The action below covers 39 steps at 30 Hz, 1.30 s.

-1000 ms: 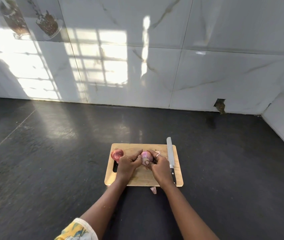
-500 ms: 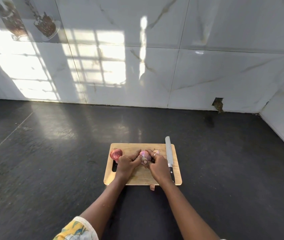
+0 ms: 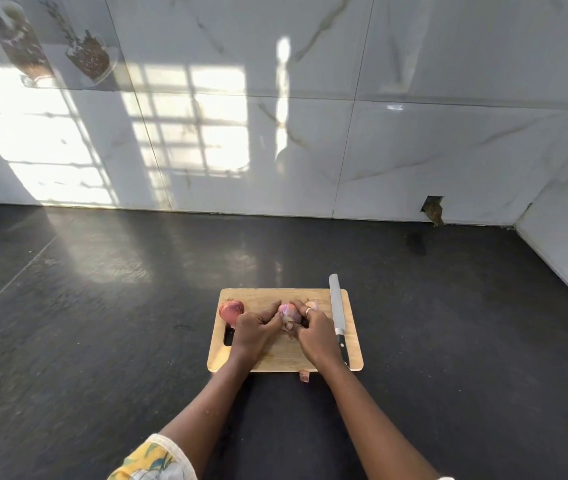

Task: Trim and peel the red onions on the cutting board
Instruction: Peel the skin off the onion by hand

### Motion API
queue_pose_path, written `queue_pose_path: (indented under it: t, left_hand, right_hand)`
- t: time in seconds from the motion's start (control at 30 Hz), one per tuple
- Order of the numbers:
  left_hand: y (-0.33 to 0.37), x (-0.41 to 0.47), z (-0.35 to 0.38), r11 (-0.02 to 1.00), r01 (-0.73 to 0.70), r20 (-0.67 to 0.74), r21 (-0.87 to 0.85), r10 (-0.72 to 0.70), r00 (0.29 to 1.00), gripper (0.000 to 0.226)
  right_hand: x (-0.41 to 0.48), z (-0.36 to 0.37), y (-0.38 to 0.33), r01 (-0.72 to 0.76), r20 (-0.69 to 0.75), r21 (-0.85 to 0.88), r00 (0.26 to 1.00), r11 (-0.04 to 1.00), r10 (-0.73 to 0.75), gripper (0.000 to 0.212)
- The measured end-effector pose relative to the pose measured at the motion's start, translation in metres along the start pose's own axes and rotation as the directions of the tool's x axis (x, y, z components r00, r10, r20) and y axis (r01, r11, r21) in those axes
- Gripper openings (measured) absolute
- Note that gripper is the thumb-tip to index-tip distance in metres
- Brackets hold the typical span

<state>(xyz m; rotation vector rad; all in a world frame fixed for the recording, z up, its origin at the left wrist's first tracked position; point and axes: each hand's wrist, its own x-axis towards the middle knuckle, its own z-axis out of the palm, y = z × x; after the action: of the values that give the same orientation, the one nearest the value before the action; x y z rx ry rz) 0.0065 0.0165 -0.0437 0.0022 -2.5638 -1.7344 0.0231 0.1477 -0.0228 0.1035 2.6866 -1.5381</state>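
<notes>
The left hand (image 3: 253, 329) and right hand (image 3: 317, 336) grip a partly peeled red onion (image 3: 289, 312) in curled fingers; an unpeeled red onion (image 3: 231, 310) lies just left of them, a knife (image 3: 337, 313) just right.

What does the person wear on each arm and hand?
The left arm has a short sleeve, yellow with a blue-green and white print and a cream hem. The right hand wears a silver-coloured ring on one finger. Both forearms are bare; no gloves.

cutting board (image 3: 282, 355): wood, matt | wall (image 3: 414, 140): glossy tile | knife (image 3: 335, 303): probably metal
</notes>
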Motion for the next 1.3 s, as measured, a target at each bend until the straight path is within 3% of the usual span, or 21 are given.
queue_pose_path:
  t: [0.2, 1.3]
  left_hand:
    - [-0.001, 0.002, 0.001, 1.0, 0.001, -0.012, 0.008, -0.001, 1.0, 0.023]
    - [0.005, -0.004, -0.003, 0.996, 0.038, 0.015, -0.08, -0.037, 0.999, 0.026]
  right_hand:
    - [0.0, 0.001, 0.0, -0.008, 0.006, 0.004, 1.0, 1.0, 0.008, 0.05]
    - [0.0, 0.001, -0.002, -0.013, -0.009, -0.022, 1.0, 1.0, 0.012, 0.051]
